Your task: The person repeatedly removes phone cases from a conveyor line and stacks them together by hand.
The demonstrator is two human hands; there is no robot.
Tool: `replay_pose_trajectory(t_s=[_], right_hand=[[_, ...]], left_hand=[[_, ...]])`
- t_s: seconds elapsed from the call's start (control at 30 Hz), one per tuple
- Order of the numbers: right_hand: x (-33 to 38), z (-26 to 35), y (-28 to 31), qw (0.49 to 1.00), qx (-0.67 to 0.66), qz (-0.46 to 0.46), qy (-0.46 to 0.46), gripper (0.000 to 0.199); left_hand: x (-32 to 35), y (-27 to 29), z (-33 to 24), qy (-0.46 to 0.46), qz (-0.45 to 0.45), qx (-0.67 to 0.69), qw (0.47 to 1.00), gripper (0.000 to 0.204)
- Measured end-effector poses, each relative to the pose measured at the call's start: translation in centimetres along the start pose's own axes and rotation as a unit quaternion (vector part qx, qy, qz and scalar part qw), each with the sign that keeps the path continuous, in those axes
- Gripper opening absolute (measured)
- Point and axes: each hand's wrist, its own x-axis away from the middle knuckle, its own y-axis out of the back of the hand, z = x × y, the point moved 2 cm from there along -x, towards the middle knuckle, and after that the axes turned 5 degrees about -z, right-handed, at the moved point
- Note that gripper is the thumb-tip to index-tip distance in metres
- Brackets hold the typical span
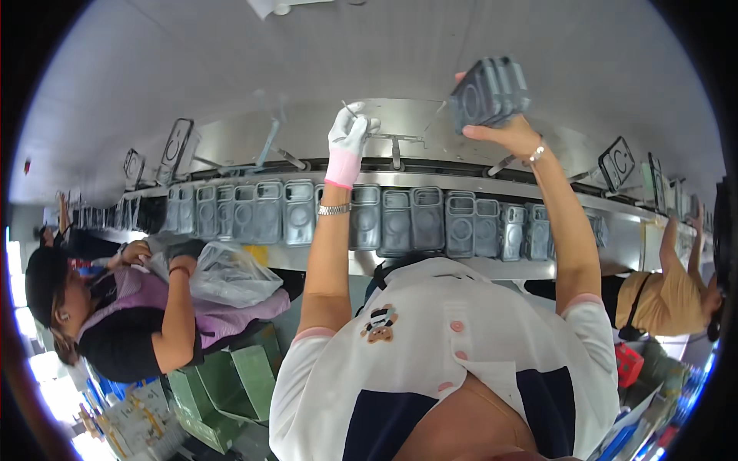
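Observation:
My left hand [350,132], in a white glove with a pink cuff, is closed round one end of a thin metal bracket [400,140]. The bracket stands on a short post at the far edge of the ledge. Raised to the right, my bare right hand [507,137] grips a stack of several phone cases [490,92], grey and see-through with a ring on the back. Its thumb lies along their lower edge, and a fingertip shows at the far side. Between my forearms and beyond, similar phone cases [427,219] stand in a long row.
Bare metal posts [290,159] line the far rail, and a black-edged phone case [177,146] hangs on a holder at left. A person in purple [138,307] with a clear plastic bag [231,276] is at left, near green crates [231,384]. Another person [665,300] works at right.

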Motion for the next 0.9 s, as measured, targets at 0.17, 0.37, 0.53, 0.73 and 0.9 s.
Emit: replay_pose_trajectory(t_s=[0.17, 0.37, 0.53, 0.73, 0.9], right_hand=[[5.3, -1.5, 4.3, 0.998, 0.059, 0.005, 0.029, 0.079], [6.4, -0.4, 7.0, 0.99, 0.078, -0.101, 0.055, 0.081], [4.4, -0.1, 7.7, 0.875, 0.477, 0.032, 0.08, 0.077], [7.5, -0.3, 14.5, 0.843, 0.537, 0.035, 0.011, 0.081], [14.1, -1.1, 20.5, 0.978, 0.17, -0.117, -0.006, 0.082]], left_hand=[[1.2, -5.3, 1.1, 0.047, 0.089, 0.028, 0.995, 0.016], [3.2, -12.8, 3.8, 0.025, 0.167, -0.049, 0.985, 0.032], [4.0, -19.7, 5.6, -0.038, 0.219, -0.129, 0.966, 0.039], [6.2, -24.3, 8.6, -0.121, 0.236, -0.299, 0.917, 0.046], [10.1, -16.4, 11.2, 0.045, 0.058, 0.0, 0.997, 0.113]])
